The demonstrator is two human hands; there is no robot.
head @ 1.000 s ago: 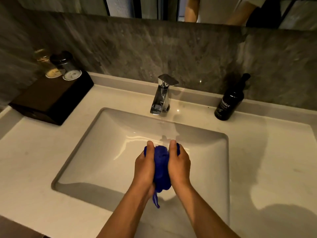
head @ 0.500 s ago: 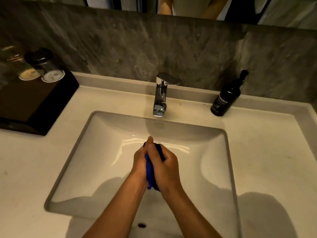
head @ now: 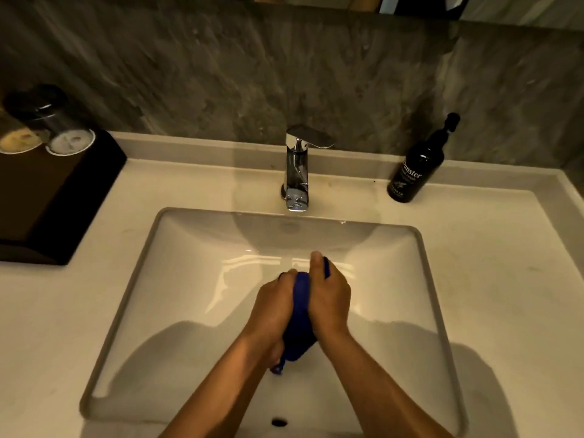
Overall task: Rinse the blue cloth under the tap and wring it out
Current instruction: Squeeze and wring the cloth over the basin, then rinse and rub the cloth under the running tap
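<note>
Blue cloth (head: 300, 314), bunched into a tight roll, sits pressed between our two hands over the middle of the white basin (head: 177, 279), in the lower centre of the frame. Our left hand (head: 273, 306) wraps its fingers closed around the left side of the roll, and our right hand (head: 330, 295) clamps its fingers shut on the right side, its thumb pointing up toward the tap; a narrow end of the cloth hangs down below our left wrist. The chrome tap (head: 297, 172) stands at the upper centre, behind the basin rim, well apart from the cloth, and we see no stream falling from its spout. The pale bench (head: 505, 279) surrounds the basin on all sides. At the upper right a dark pump bottle (head: 415, 167) with a printed label stands upright on the bench near the stone wall. At the upper left a dark box (head: 60, 197) rests on the bench, with two round-lidded containers (head: 68, 139) on top of it, blurred.
</note>
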